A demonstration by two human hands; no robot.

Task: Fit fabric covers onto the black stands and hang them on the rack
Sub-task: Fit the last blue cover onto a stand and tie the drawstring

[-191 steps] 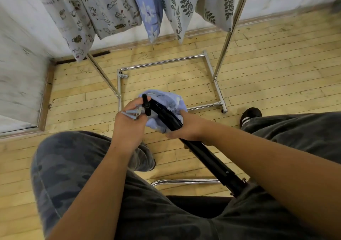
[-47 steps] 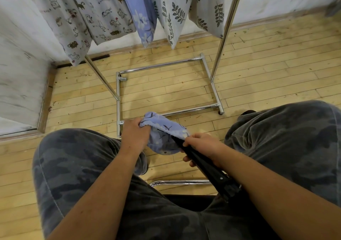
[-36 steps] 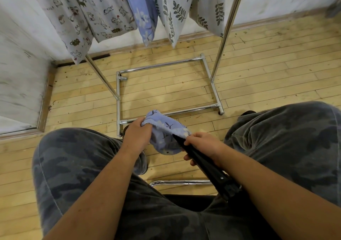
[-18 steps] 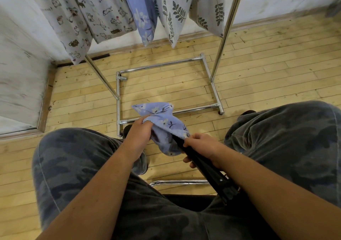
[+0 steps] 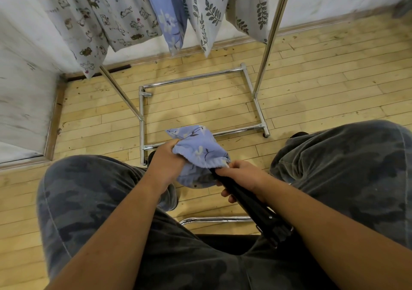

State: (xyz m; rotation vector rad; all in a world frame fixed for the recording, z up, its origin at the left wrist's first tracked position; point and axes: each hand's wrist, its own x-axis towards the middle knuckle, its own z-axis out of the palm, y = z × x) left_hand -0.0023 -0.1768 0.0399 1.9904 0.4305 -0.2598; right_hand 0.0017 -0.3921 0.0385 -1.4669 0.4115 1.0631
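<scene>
We look down on a pale wooden plank floor [image 5: 312,93], its boards scuffed and speckled with small dark marks. The chrome base frame of a clothes rack [image 5: 258,109] stands directly on it, a dark caster at its near right corner. A second chrome tube [image 5: 214,219] shows low over the boards nearer us. A wooden skirting board [image 5: 53,120] edges the floor at left.

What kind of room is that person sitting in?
Probably a plain indoor workroom: a bare wooden plank floor, whitish walls, and a chrome garment rack hung with patterned fabric covers.
</scene>
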